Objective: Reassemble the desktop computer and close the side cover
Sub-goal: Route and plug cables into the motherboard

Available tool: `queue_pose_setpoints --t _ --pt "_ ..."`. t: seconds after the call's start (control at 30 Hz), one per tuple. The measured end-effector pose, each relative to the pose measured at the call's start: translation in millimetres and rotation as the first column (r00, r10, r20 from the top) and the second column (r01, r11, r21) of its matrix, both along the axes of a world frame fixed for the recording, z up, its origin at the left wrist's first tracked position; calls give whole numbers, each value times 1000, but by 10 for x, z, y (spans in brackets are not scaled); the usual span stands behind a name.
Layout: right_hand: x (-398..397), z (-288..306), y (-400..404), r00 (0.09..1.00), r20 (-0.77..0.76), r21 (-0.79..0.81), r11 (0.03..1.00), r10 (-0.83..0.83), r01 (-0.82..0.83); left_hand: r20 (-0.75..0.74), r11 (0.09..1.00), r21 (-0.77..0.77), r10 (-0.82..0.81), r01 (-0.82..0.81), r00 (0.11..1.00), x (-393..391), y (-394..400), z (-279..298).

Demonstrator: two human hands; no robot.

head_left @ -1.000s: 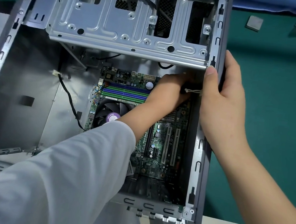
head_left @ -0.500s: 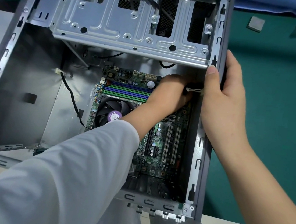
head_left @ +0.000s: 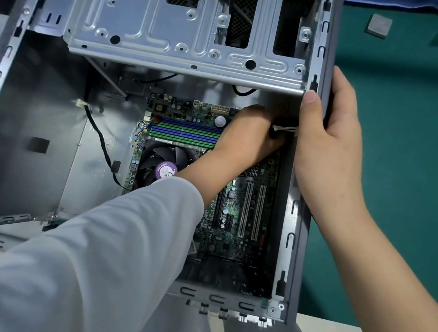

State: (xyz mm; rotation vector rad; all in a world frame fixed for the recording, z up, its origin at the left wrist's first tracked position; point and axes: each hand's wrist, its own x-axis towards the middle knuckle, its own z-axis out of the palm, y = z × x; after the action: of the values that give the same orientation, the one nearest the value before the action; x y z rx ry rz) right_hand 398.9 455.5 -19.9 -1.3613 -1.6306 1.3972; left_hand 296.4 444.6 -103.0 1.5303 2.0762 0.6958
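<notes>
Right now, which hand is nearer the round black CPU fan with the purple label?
Left. The left hand reaches inside the case, just up and right of the fan; the right hand grips the case's right wall, farther off.

The round purple sticker (head_left: pixel 165 170) in the middle of the CPU cooler fan (head_left: pixel 158 163) has printed text; only "12V" at its edge can be read, the other lines are too small. On the green motherboard (head_left: pixel 237 216), white letters "PCI-E" stand beside a long black slot (head_left: pixel 218 208), and "USB" lower down.
</notes>
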Motion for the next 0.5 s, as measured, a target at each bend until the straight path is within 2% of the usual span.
queue_pose_setpoints --t 0.27,0.4,0.5 --pt "1 5 -11 1000 0 1 1000 -3 3 68 998 49 30 -33 997 -29 17 16" --pt "2 5 -7 1000 -1 1 1000 -5 5 -1 1000 -2 16 -16 1000 -34 23 -9" --pt "3 3 -8 1000 -8 -1 1000 -6 6 0 1000 -18 9 -9 1000 -50 30 -11"
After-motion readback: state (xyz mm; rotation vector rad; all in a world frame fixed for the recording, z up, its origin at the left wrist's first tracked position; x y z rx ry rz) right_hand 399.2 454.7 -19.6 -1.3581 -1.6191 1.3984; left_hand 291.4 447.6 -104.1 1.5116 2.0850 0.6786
